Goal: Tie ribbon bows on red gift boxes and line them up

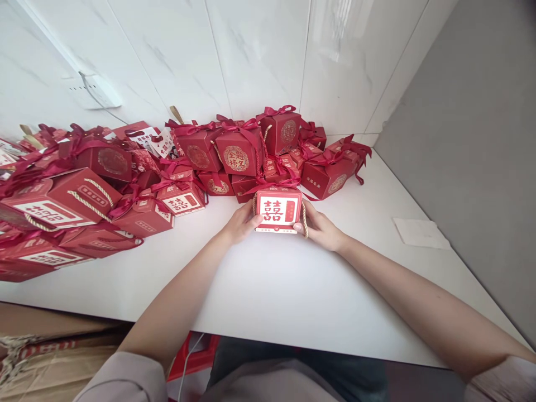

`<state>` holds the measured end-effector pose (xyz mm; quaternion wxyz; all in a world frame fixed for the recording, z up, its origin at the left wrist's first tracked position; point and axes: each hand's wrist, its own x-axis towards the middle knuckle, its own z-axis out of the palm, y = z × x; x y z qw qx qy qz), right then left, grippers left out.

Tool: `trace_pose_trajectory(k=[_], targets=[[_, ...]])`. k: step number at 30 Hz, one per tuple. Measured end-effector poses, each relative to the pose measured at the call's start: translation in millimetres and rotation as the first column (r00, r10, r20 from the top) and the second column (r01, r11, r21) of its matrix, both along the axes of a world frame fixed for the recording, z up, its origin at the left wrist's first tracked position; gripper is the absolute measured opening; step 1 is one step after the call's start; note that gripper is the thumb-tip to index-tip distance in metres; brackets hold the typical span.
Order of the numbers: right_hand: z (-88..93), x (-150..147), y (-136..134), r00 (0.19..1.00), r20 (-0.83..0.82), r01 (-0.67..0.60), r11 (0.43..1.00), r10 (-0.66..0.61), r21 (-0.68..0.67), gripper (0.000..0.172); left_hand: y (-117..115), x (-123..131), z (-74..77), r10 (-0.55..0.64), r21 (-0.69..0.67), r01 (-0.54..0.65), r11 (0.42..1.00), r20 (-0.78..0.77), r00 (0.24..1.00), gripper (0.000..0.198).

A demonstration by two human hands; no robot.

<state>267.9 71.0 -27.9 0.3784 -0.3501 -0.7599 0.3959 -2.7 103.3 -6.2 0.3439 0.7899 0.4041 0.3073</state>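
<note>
Between my two hands is a red gift box (pixel 278 210) with a white front label, a crimson ribbon bow on top and gold cord handles at its sides. My left hand (pixel 243 223) grips its left side, thumb on the front. On the right side, my right hand (pixel 321 228) holds it with the fingers partly behind the cord. Just behind it, more red gift boxes (pixel 240 153) with ribbon bows are stacked against the wall. One box with a white label (pixel 182 202) sits a little to the left of my left hand.
A larger pile of red boxes (pixel 62 195) spreads over the left of the white table (pixel 251 290). A white paper piece (pixel 421 233) lies near the grey wall at right. A socket strip (pixel 94 92) with a cable is on the tiled wall. Cardboard (pixel 54 357) stands below left.
</note>
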Motion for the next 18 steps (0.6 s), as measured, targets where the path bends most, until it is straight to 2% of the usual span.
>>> trace_pose_trajectory(k=[5,9,12,15,18], targets=[[-2.1,0,0,1.000,-0.020,-0.004,1.000,0.004,0.014,0.088,-5,3,4.6,0.041,0.006,-0.042,0.999,0.040,0.998,0.083],[-5.1,-1,0,0.996,-0.085,0.026,0.999,-0.023,0.029,0.086,-7,5,7.6,0.024,0.012,-0.025,1.000,0.062,0.998,0.079],[-4.8,-5,0,0.976,-0.167,0.148,0.989,-0.141,0.028,0.093,-7,8,8.1,0.028,0.031,-0.031,0.999,0.065,0.998,0.064],[-3.2,-7,0,0.938,-0.207,0.294,0.955,-0.280,0.040,0.100,-5,10,5.7,0.095,0.031,-0.097,0.995,0.060,0.994,0.049],[-2.3,-8,0,0.928,-0.202,0.338,0.935,-0.313,0.104,0.100,-4,11,0.0,0.119,-0.024,-0.117,0.993,0.103,0.988,0.046]])
